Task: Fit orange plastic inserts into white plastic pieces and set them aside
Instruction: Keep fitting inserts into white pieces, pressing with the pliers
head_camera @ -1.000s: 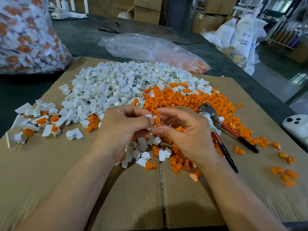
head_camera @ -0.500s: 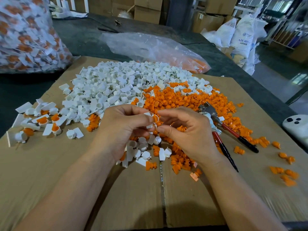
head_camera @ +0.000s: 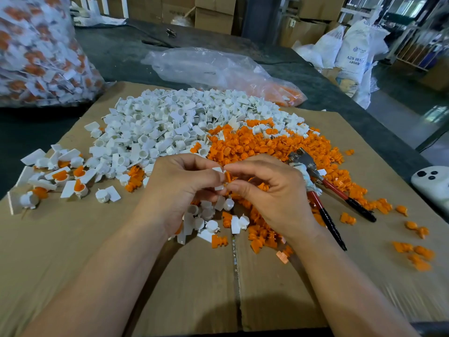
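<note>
Orange insert (head_camera: 228, 176), just one, pinched by right hand (head_camera: 269, 190); left hand (head_camera: 179, 188) grips one white piece (head_camera: 218, 170).

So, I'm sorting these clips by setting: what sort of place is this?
Probably a factory or warehouse assembly bench: heaps of white pieces and orange inserts on cardboard, stacked cartons and white sacks behind.

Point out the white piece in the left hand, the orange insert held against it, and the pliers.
white piece (head_camera: 218, 169): head view, flat tab at its top.
orange insert (head_camera: 228, 176): head view, its exposed side.
pliers (head_camera: 335, 190): head view, one red handle.
</note>
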Demonstrator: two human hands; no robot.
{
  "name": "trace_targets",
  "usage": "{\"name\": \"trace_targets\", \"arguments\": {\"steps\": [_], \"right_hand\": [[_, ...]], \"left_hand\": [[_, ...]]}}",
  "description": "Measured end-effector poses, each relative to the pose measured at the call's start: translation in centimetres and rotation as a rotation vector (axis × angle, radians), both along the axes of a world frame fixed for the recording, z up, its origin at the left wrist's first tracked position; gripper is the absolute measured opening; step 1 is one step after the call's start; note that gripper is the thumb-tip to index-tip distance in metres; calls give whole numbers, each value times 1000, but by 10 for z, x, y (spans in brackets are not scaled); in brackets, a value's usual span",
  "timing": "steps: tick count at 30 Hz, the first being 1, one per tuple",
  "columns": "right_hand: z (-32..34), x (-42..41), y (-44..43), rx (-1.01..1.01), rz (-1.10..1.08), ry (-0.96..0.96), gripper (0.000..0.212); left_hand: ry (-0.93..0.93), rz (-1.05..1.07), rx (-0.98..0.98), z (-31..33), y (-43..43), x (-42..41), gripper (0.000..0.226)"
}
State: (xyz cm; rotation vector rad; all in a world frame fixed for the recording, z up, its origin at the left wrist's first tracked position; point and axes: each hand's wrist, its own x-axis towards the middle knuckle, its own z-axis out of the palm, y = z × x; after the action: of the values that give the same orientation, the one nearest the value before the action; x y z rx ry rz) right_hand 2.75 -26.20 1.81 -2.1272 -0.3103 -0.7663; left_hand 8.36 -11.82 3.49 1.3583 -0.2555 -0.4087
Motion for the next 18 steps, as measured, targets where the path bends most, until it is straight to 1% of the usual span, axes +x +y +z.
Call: {"name": "trace_targets", "arguments": {"steps": [3,5,6,7,9,11,13,15,16,18], "right_hand": [[7,-2,1,60,-1,72,38],[18,-6,-5,143,-68,129,35],[25,-9,-13,145,-134,163,34],[32,-12,-22,109,-212,214,32],[42,-21,-44,-67,-365,359,35],[42,-34,-65,-258,-487,489,47],[36,-49,-82,-379,-583,622,71],[28,-60,-93,-464,-632,823,105],[25,-63,-96,-488,-635,912,117],[19,-66,-101,-516,-629,1013,128]], "left_hand": [[18,5,-13,-1,0,2,30],[31,11,-23,-1,1,2,31],[35,14,-27,-2,1,2,31],[37,17,-32,-2,2,2,30],[37,14,-42,-3,2,2,26],[38,9,-48,-3,2,3,28],[41,3,-53,-3,2,3,33],[36,-7,-56,-2,1,3,36],[32,-11,-59,-2,1,2,36],[26,-16,-63,-1,1,2,37]]}}
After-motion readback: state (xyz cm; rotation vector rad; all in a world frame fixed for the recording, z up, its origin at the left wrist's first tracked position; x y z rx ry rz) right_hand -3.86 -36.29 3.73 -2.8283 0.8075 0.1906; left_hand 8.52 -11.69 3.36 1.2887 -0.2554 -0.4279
